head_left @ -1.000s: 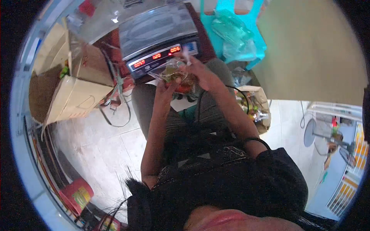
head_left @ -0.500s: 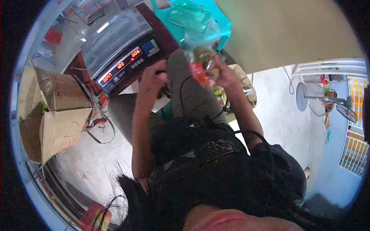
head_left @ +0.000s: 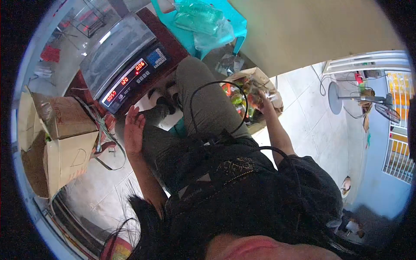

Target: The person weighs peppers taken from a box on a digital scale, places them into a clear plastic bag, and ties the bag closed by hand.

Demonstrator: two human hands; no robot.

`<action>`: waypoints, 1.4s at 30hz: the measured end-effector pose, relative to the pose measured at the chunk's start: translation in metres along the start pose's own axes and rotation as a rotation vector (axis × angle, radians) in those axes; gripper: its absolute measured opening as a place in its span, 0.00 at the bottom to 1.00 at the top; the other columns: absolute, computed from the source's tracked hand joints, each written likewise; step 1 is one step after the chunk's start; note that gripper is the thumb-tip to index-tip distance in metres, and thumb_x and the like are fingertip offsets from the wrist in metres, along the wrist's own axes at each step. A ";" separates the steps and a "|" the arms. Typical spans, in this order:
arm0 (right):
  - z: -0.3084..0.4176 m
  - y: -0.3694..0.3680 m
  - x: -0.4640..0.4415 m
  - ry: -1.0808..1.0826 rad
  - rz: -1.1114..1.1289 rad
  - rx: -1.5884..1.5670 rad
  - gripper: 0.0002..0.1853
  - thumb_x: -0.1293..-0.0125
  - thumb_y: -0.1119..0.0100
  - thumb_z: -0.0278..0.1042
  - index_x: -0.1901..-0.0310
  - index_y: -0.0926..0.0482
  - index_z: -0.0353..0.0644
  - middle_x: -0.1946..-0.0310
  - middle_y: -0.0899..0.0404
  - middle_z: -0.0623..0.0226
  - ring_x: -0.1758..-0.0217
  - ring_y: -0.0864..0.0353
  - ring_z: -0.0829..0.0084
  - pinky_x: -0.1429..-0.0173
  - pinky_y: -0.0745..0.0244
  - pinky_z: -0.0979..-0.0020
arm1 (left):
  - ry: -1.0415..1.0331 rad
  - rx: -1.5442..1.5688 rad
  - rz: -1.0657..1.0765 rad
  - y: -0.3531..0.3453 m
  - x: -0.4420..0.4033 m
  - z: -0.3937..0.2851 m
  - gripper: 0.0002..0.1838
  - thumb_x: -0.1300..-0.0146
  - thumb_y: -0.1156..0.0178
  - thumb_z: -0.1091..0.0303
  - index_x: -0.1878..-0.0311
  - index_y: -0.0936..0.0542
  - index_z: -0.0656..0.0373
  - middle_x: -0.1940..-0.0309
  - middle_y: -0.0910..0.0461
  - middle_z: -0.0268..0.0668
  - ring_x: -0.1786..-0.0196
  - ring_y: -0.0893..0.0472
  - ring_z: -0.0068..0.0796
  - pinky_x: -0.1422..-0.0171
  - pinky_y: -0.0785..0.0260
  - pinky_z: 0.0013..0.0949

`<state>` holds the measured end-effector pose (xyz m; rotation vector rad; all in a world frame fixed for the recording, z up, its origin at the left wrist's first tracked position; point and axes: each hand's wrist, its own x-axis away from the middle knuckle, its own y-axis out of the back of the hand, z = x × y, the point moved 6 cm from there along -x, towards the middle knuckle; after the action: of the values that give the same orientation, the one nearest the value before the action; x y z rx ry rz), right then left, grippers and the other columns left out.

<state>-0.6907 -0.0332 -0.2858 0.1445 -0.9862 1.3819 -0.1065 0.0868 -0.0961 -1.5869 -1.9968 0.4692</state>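
Observation:
My left hand [head_left: 135, 130] is held up beside my thigh, fingers apart and nothing in it, just below the weighing scale [head_left: 123, 56] with its lit red digits. My right hand [head_left: 265, 104] reaches into a cardboard box [head_left: 277, 104] to the right of my knees. Red and green items in clear wrapping [head_left: 237, 97] fill that box. The fingers of my right hand are blurred and partly hidden among the packs, so whether they still grip one is unclear.
A turquoise chair [head_left: 236, 21] holding green plastic bags [head_left: 199, 18] stands beyond my knees. Another open cardboard box [head_left: 71, 147] is at the left. A tan panel [head_left: 320, 30] spans the upper right, and a fan [head_left: 336, 98] stands at the right.
Both hands were at a clear-wrapped red and green pack by the scale. My right hand carried it right and down to the box; my left hand let go and moved left. The view has shifted right.

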 end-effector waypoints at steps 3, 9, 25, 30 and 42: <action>-0.020 0.050 -0.002 0.059 -0.524 0.318 0.22 0.37 0.37 0.50 0.49 0.25 0.44 0.70 0.20 0.65 0.72 0.20 0.68 0.71 0.18 0.63 | 0.021 0.055 -0.022 0.003 -0.001 0.001 0.32 0.30 0.48 0.54 0.29 0.41 0.60 0.34 0.35 0.40 0.39 0.29 0.32 0.31 0.39 0.38; -0.016 0.096 -0.042 0.210 -0.709 0.527 0.22 0.44 0.32 0.45 0.54 0.25 0.39 0.69 0.20 0.60 0.65 0.18 0.57 0.62 0.22 0.51 | 0.034 0.087 -0.035 0.013 -0.006 0.009 0.34 0.31 0.46 0.52 0.28 0.41 0.59 0.34 0.35 0.39 0.38 0.29 0.33 0.31 0.38 0.40; 0.149 -0.321 -0.027 1.401 -0.157 1.220 0.08 0.38 0.46 0.26 0.58 0.20 0.38 0.63 0.20 0.51 0.58 0.20 0.51 0.53 0.27 0.55 | 0.031 0.106 -0.051 0.012 -0.004 0.007 0.35 0.32 0.45 0.50 0.28 0.41 0.57 0.34 0.34 0.37 0.39 0.29 0.32 0.33 0.37 0.39; 0.154 -0.339 -0.130 1.377 -0.169 1.304 0.09 0.41 0.46 0.23 0.61 0.17 0.39 0.60 0.18 0.50 0.56 0.19 0.51 0.53 0.24 0.57 | 0.012 0.102 -0.019 0.016 -0.003 0.007 0.35 0.32 0.47 0.49 0.28 0.42 0.57 0.34 0.35 0.38 0.38 0.30 0.33 0.32 0.38 0.39; 0.112 -0.323 -0.283 1.308 -0.282 1.429 0.24 0.50 0.34 0.34 0.48 0.24 0.43 0.60 0.18 0.53 0.56 0.19 0.45 0.53 0.23 0.55 | 0.064 0.124 -0.037 0.013 -0.009 0.007 0.37 0.30 0.50 0.45 0.27 0.43 0.57 0.33 0.35 0.40 0.37 0.29 0.34 0.32 0.39 0.41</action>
<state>-0.4334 -0.3937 -0.2575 0.3378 1.1372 1.2779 -0.0993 0.0813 -0.1110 -1.4694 -1.9081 0.5108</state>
